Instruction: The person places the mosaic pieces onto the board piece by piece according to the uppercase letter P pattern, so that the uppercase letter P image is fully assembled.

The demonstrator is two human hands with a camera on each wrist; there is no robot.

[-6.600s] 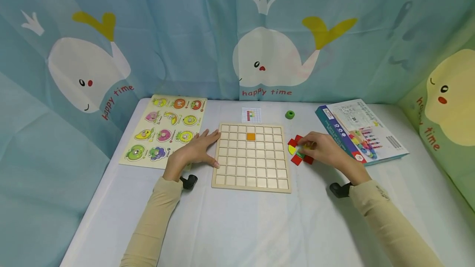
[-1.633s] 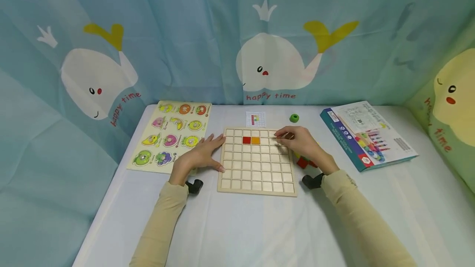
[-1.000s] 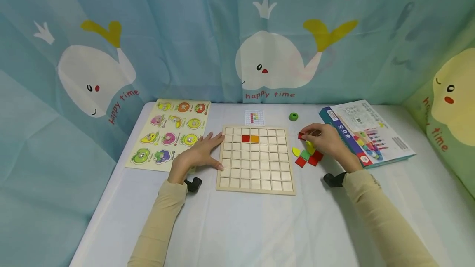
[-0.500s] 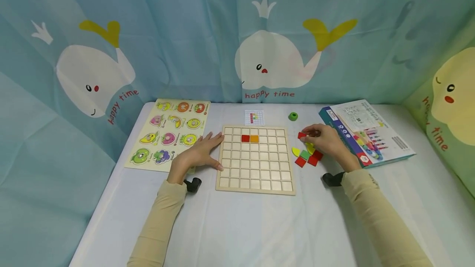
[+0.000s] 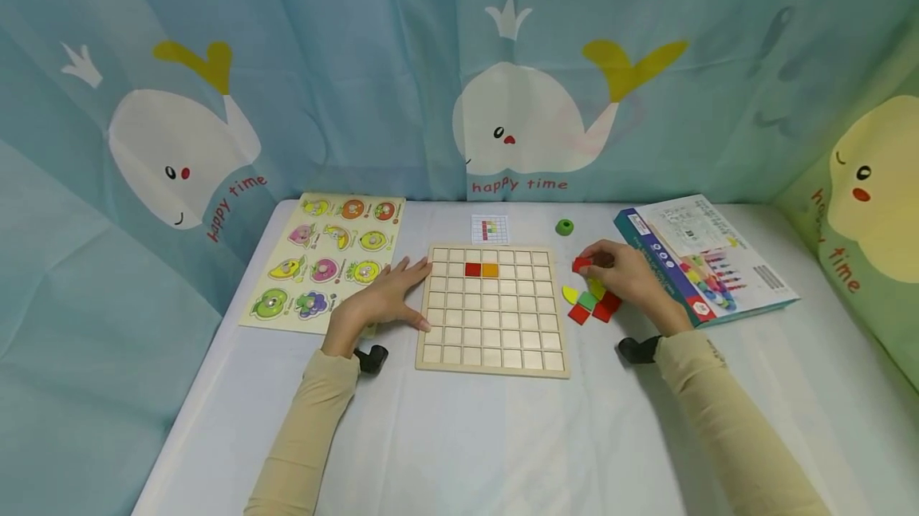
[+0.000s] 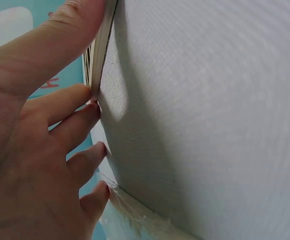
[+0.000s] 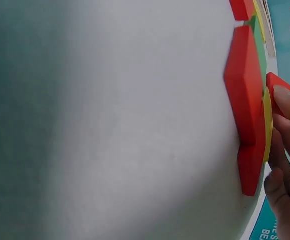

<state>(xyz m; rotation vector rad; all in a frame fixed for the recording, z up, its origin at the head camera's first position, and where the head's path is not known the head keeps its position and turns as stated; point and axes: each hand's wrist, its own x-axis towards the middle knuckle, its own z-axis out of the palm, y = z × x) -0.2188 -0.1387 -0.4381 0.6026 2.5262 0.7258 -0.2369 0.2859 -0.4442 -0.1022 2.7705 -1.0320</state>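
The head view looks down and forward over the whole table [image 5: 459,436]. Each wrist view sits very near the cloth, tilted sideways: left at the board's [image 6: 99,55] edge, right at the tiles [image 7: 245,95], both also seen from above.

We saw red flat tiles [image 7: 245,95] lying edge-on against the white tabletop [image 7: 110,125], with thin green [image 7: 259,40] and yellow pieces [image 7: 267,120] behind them. Fingertips of our right hand [image 7: 287,165] pinched a small red tile [image 7: 274,81]. A teal printed surface [image 7: 287,30] filled the far corner.
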